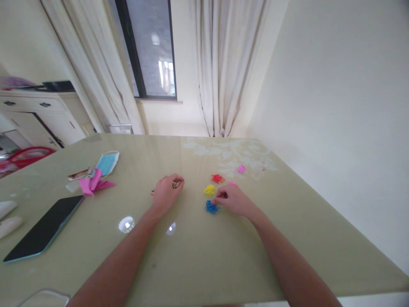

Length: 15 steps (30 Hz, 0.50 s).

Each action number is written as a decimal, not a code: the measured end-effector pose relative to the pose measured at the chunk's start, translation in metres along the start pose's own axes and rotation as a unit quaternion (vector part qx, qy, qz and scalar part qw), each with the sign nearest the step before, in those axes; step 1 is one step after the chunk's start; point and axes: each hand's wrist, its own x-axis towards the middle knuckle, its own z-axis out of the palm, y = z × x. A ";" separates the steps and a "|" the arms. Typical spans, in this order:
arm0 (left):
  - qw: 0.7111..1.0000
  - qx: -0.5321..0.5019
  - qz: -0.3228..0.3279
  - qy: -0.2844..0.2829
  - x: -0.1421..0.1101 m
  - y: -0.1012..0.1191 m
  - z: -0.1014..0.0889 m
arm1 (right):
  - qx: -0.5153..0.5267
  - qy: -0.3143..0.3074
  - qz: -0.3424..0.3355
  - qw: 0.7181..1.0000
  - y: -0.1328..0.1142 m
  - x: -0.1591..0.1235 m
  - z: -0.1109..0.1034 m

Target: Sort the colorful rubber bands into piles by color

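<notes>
My left hand [168,190] is closed, its curled fingers around a small bunch of yellow and dark strands [175,184], perhaps tiny rubber bands. Red and black bits [152,194] peek out beside its wrist side. Thumb and fingers pinched, my right hand [235,199] touches the edge of a blue pile of thin bands [211,207]; what sits between the fingertips is too small to make out. Just beyond lie a yellow pile [210,190] and a red pile [217,178]. A pink bit [233,183] is partly hidden behind the right hand.
A pink item [241,169] lies farther back on the glossy table [198,264]. At left are a tablet [44,226], a folded pink paper shape [95,183], a blue face mask [108,163] and a white cable [44,293]. A wall [345,128] borders the right side.
</notes>
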 end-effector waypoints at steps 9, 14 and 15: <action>0.978 -0.158 0.126 -0.051 -0.019 0.032 0.003 | 0.078 0.111 -0.077 0.988 -0.026 -0.004 0.015; 0.966 -0.198 0.139 -0.086 -0.027 0.042 0.007 | 0.088 0.131 -0.096 0.983 -0.028 -0.005 0.020; 0.965 -0.205 0.138 -0.087 -0.028 0.042 0.009 | 0.085 0.131 -0.099 0.983 -0.027 -0.004 0.021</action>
